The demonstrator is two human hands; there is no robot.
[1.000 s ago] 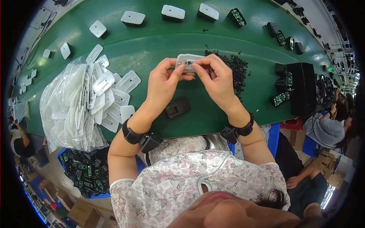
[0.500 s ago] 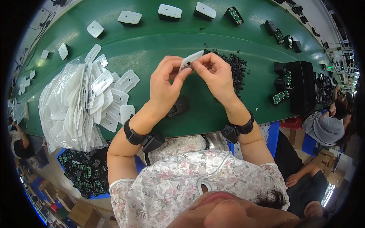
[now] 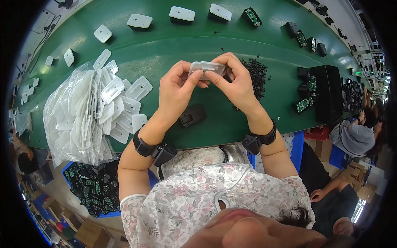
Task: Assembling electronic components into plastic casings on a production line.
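Note:
Both my hands grip one white plastic cover above the green table, its face tilted toward me. My left hand pinches its left end, thumb on the near face. My right hand holds the right end, the thumb pressing near the middle. Whether a small part sits under the thumbs is hidden. On the table below my left hand lies a black plastic housing. Just right of my right hand spreads a heap of small black parts.
Loose white covers spill from a clear plastic bag at left. Black cases with white tops and open ones showing circuit boards line the far side. A black box stands at right. Below left is a blue bin of boards.
The white cover has turned from a slanted, edge-on pose to nearly level, its face toward me. My left hand has shifted slightly left, exposing more of the black housing.

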